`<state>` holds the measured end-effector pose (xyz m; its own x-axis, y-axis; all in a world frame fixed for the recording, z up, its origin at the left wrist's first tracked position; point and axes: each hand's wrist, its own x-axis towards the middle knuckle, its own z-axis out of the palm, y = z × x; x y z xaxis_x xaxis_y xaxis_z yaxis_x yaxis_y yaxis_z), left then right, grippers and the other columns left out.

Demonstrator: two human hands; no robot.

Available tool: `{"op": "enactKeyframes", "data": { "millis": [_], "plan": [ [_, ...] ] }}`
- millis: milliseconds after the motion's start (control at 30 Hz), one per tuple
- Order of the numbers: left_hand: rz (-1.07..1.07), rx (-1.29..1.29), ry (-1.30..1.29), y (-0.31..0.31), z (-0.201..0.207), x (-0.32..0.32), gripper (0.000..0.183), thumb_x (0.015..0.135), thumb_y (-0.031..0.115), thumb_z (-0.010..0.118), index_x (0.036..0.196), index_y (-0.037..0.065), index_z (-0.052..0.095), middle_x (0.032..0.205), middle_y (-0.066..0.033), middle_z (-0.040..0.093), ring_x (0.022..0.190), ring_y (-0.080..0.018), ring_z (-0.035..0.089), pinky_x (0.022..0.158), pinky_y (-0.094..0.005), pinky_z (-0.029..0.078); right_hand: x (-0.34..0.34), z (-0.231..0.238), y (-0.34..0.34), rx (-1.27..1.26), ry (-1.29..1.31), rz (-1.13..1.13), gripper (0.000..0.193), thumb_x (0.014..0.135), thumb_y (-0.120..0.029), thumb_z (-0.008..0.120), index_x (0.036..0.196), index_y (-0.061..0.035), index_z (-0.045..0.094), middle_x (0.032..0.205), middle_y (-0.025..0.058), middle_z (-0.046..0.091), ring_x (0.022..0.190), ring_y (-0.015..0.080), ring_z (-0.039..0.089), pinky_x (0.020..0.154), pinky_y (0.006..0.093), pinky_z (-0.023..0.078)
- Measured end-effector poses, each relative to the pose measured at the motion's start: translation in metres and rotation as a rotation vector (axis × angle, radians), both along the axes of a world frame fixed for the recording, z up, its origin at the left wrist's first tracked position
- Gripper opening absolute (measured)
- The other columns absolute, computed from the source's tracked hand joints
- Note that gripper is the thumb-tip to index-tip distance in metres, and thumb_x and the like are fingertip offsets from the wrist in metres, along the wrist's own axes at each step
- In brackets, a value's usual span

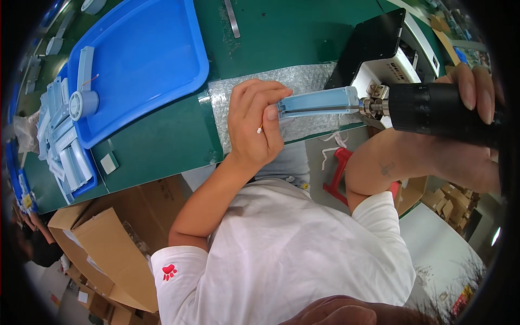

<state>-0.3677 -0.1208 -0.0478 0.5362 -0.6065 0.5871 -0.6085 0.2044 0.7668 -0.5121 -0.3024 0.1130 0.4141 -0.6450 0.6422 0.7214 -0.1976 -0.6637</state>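
Steadiness seems to matter most here: the left hand (254, 119) pinches the light-blue plastic housing (319, 98), at 1 o'clock of centre over bubble wrap (304, 78), while the right hand (476, 93) is wrapped around the black power screwdriver (428, 108) at 2 o'clock; its slim bit (325, 110) is probably best kept parallel to the housing, pushed straight without sideways lean. The green desk (281, 38) carries a blue tray (201, 62) at 10 o'clock; a cardboard box (111, 249) stands at 8 o'clock.
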Motion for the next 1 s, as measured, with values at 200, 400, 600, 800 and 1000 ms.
{"op": "enactKeyframes", "data": {
  "millis": [200, 400, 600, 800, 1000],
  "plan": [
    [0.003, 0.013, -0.051, 0.000, 0.000, 0.001, 0.033, 0.105, 0.014, 0.040, 0.103, -0.002, 0.069, 0.102, -0.0164, 0.070, 0.096, -0.0349, 0.062, 0.091, -0.0441, 0.047, 0.002, -0.001, 0.004, 0.000, -0.013, 0.006, 0.074, 0.090, -0.073, 0.055, 0.125, -0.0081, 0.052, 0.104, 0.0136, 0.055, 0.079, 0.0216, 0.057, 0.072, 0.0356, 0.050],
    [0.008, -0.002, -0.056, 0.001, -0.003, -0.001, 0.035, 0.107, 0.013, 0.037, 0.103, -0.003, 0.068, 0.101, -0.0180, 0.070, 0.095, -0.0339, 0.062, 0.091, -0.0443, 0.047, 0.003, 0.000, 0.010, 0.001, -0.019, 0.021, 0.073, 0.091, -0.074, 0.052, 0.124, -0.0083, 0.053, 0.103, 0.0129, 0.055, 0.079, 0.0217, 0.057, 0.073, 0.0363, 0.051],
    [0.018, -0.010, -0.022, 0.002, -0.001, -0.003, 0.028, 0.104, 0.010, 0.042, 0.101, -0.001, 0.068, 0.102, -0.0163, 0.070, 0.096, -0.0357, 0.062, 0.091, -0.0451, 0.047, 0.008, 0.000, 0.020, 0.019, -0.038, 0.047, 0.072, 0.092, -0.074, 0.050, 0.122, -0.0084, 0.053, 0.102, 0.0122, 0.056, 0.079, 0.0218, 0.057, 0.073, 0.0369, 0.051],
    [0.039, 0.032, -0.056, -0.001, 0.004, -0.005, 0.035, 0.108, 0.014, 0.036, 0.104, -0.003, 0.067, 0.106, -0.0190, 0.070, 0.100, -0.0343, 0.063, 0.094, -0.0427, 0.046, 0.023, 0.015, 0.018, 0.075, -0.106, 0.074, 0.071, 0.093, -0.074, 0.049, 0.120, -0.0083, 0.053, 0.100, 0.0118, 0.056, 0.078, 0.0216, 0.057, 0.072, 0.0367, 0.051],
    [0.078, 0.079, 0.058, 0.001, 0.000, -0.006, 0.043, 0.110, 0.019, 0.032, 0.110, -0.007, 0.066, 0.116, -0.0199, 0.068, 0.104, -0.0286, 0.063, 0.094, -0.0374, 0.047, -0.040, 0.053, -0.018, 0.056, -0.096, 0.064, 0.069, 0.094, -0.073, 0.049, 0.116, -0.0075, 0.054, 0.096, 0.0120, 0.056, 0.075, 0.0207, 0.057, 0.068, 0.0351, 0.050]
  ]
}}
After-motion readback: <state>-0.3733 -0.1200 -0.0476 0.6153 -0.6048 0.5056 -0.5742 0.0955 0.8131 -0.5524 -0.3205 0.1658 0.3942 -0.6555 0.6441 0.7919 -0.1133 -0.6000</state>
